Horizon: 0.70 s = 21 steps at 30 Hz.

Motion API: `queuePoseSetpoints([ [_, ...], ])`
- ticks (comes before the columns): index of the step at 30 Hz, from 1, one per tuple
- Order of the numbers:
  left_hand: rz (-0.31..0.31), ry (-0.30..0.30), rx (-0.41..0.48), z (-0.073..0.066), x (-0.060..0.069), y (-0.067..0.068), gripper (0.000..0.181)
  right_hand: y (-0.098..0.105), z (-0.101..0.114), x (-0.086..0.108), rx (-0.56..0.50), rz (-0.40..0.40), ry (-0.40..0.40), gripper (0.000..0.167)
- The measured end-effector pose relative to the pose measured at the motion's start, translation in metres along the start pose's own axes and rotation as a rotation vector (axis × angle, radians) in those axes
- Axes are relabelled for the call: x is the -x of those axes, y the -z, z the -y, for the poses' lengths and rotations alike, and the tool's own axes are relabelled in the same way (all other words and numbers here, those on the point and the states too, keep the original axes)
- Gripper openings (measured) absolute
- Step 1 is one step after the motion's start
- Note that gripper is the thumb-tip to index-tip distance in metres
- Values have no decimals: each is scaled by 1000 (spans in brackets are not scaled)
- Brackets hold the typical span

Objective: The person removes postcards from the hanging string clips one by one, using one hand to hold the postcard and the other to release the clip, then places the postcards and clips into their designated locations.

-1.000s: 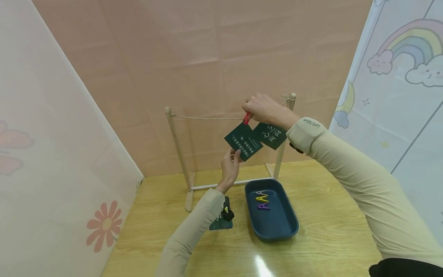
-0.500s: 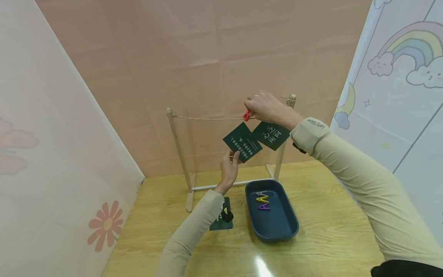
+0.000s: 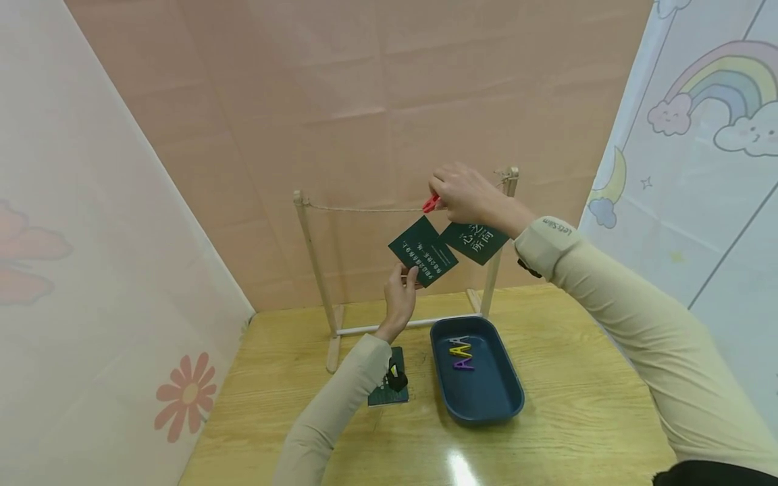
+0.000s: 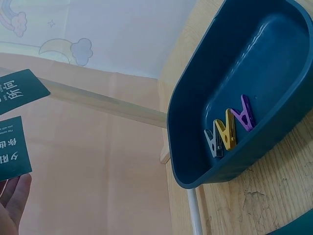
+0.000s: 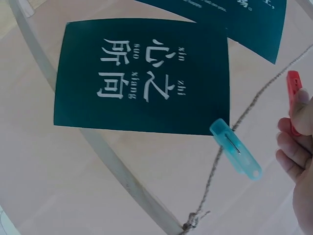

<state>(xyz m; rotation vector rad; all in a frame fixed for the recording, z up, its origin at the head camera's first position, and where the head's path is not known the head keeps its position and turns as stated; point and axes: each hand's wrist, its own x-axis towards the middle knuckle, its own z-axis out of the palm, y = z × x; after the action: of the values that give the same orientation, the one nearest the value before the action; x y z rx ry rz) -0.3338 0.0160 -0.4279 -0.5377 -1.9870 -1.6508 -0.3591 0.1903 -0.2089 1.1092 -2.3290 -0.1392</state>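
- The right hand [image 3: 467, 194] pinches a red clothespin [image 3: 430, 204] between thumb and fingers, the pin's free end reaching out past the fingertips.
- The left hand [image 3: 401, 297] pinches a dark green card [image 3: 423, 251] by its lower edge, thumb in front; the card tilts up from those fingers, its top corner just below the red clothespin.
- A string [image 3: 365, 210] runs right by the right fingertips; whether the red clothespin touches it, I cannot tell.
- Just below the right hand, a second green card [image 5: 142, 76] with white characters hangs tilted, one corner fixed to the string by a light blue clip [image 5: 235, 149].
- To either side of both sets of fingers rise the posts of a wooden frame [image 3: 316, 260], the string tied between them.
- Below the left fingers and to their right sits a dark blue tray [image 3: 483, 401]; in it a grey clothespin [image 4: 213, 139], a yellow clothespin [image 4: 226, 129] and a purple clothespin [image 4: 246, 112] lie in a row.
- Lower than the left fingers, partly under the forearm, more green cards [image 3: 387, 397] lie on the wooden table [image 3: 583, 391].
- Farthest, behind the fingers, hangs a peach backdrop [image 3: 340, 88].
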Motion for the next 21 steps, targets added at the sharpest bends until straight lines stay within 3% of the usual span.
queuePoseSetpoints([
  [12, -7, 17, -18, 0, 2, 1, 18, -13, 1, 7, 12, -7, 35, 12],
  [21, -6, 31, -14, 2, 3, 2, 18, -17, 2, 14, 24, -62, 79, 15],
])
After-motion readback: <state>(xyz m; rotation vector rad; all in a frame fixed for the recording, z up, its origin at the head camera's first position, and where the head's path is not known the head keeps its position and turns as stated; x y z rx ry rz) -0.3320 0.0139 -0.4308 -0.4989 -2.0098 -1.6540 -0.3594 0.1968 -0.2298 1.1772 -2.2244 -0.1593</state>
